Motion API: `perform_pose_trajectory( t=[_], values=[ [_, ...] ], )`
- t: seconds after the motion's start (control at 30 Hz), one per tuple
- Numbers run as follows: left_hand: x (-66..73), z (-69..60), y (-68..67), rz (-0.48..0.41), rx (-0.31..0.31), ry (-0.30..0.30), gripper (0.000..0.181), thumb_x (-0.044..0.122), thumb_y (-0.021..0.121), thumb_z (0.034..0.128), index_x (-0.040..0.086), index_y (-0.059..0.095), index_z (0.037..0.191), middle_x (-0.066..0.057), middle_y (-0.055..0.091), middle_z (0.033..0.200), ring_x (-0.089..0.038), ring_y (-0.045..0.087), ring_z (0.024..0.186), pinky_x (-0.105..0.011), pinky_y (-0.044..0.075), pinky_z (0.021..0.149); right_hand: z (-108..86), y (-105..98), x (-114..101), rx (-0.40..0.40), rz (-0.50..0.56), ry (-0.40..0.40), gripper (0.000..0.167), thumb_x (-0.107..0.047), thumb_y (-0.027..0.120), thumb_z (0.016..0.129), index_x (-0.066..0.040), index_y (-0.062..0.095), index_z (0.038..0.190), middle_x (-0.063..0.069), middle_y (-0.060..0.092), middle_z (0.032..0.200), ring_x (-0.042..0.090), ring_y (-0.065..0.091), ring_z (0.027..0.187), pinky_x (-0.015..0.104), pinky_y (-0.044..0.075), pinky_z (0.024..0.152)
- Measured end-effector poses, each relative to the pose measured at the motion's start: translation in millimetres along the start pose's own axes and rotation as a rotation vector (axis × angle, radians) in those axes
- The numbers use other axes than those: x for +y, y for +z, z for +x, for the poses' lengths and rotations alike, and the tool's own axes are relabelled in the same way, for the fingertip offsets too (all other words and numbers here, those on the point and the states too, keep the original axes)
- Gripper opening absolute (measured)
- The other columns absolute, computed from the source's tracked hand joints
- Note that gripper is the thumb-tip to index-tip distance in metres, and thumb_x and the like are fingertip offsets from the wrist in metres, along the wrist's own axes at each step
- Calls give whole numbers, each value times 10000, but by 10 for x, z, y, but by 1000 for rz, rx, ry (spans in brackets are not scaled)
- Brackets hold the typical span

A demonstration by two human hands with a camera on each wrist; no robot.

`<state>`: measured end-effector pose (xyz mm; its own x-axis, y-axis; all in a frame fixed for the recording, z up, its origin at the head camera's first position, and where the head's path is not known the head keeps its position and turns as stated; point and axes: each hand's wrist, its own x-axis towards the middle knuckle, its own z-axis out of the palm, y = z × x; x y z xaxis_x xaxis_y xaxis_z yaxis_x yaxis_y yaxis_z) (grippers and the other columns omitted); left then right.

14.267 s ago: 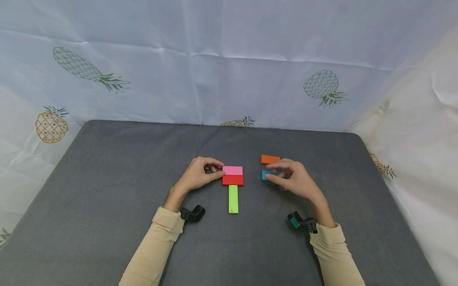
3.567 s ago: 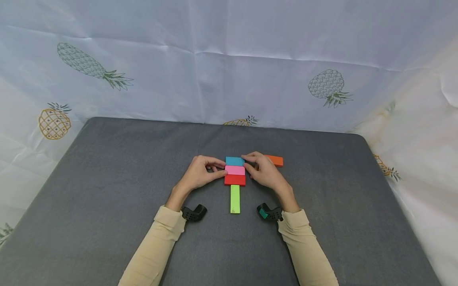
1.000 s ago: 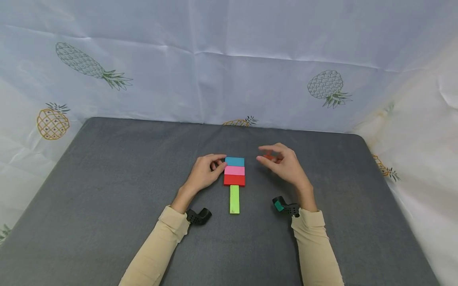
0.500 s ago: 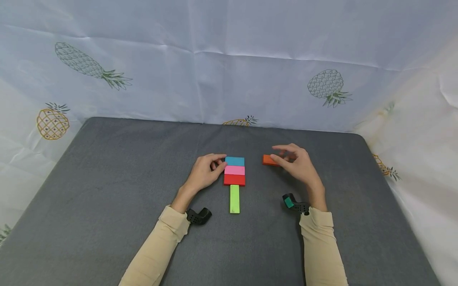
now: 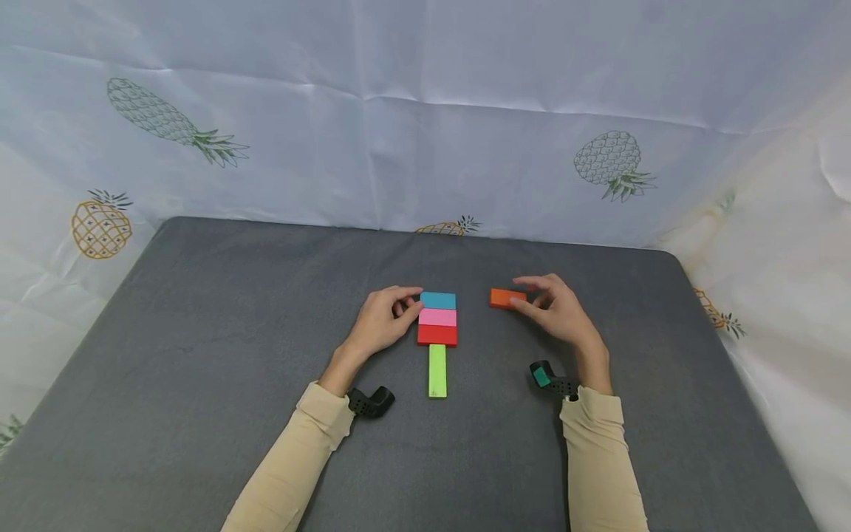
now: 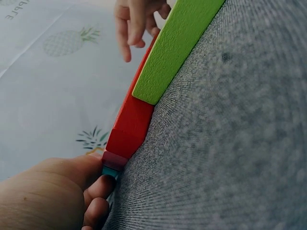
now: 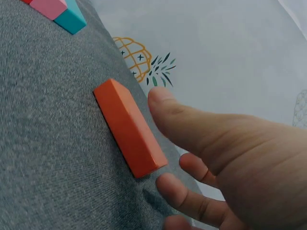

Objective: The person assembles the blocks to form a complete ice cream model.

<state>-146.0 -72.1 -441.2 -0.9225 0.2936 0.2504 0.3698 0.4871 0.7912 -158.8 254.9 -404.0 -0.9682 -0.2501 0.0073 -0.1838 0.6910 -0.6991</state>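
In the head view, my left hand (image 5: 382,318) pinches the left end of the blue block (image 5: 439,301) with thumb and index finger. The blue block lies flat against a pink block (image 5: 438,318), and a red block (image 5: 437,335) lies on the near side of the pink one. A light green block (image 5: 437,372) points toward me from the red block's near edge. My right hand (image 5: 560,310) is at the right end of an orange block (image 5: 503,298), thumb and fingers spread. The right wrist view shows a gap between the thumb and the orange block (image 7: 128,128).
A dark grey cloth covers the table (image 5: 266,443). A pale curtain (image 5: 399,162) with printed pineapples hangs along its far edge, and pale cloth (image 5: 784,295) hangs on the right side. Black camera mounts (image 5: 371,402) sit on both wrists.
The blue block has gone from the right to the far side of the pink block. My right hand has left it and moved right to the orange block; my left hand has shifted up to the blue block.
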Motion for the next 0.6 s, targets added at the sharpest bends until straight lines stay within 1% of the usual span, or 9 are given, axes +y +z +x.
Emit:
perform_pose_trajectory(
  t=[0.17, 0.3, 0.5, 0.6],
  values=[
    [-3, -1, 0, -3, -4, -7, 309, 130, 680, 973, -18, 717, 1242, -139, 727, 934, -126, 562, 694, -221, 449, 644, -13, 10, 27, -22, -8, 12, 430, -137, 736, 950, -9, 639, 1348, 239, 554, 1165, 198, 590, 807, 295, 490, 734],
    [-12, -1, 4, -1, -3, -6, 305, 126, 678, 975, -17, 717, 1241, -138, 726, 930, -128, 560, 694, -221, 445, 641, -19, 20, 39, -26, -7, 21, 437, -148, 741, 948, -13, 637, 1350, 249, 567, 1214, 225, 602, 838, 326, 492, 754],
    [-9, -2, 1, -4, 1, 3, 303, 122, 678, 973, -19, 719, 1238, -137, 722, 919, -128, 556, 691, -219, 441, 640, -10, 40, 46, -30, -1, 57, 451, -184, 758, 939, -17, 644, 1341, 242, 590, 1236, 213, 604, 852, 310, 483, 735],
    [-6, -6, -2, -4, 2, 3, 303, 122, 680, 973, -18, 719, 1238, -137, 723, 919, -128, 558, 693, -220, 445, 643, -10, 41, 50, -28, 1, 69, 463, -166, 780, 917, -6, 649, 1331, 240, 596, 1221, 224, 612, 870, 312, 482, 748]
  ],
)
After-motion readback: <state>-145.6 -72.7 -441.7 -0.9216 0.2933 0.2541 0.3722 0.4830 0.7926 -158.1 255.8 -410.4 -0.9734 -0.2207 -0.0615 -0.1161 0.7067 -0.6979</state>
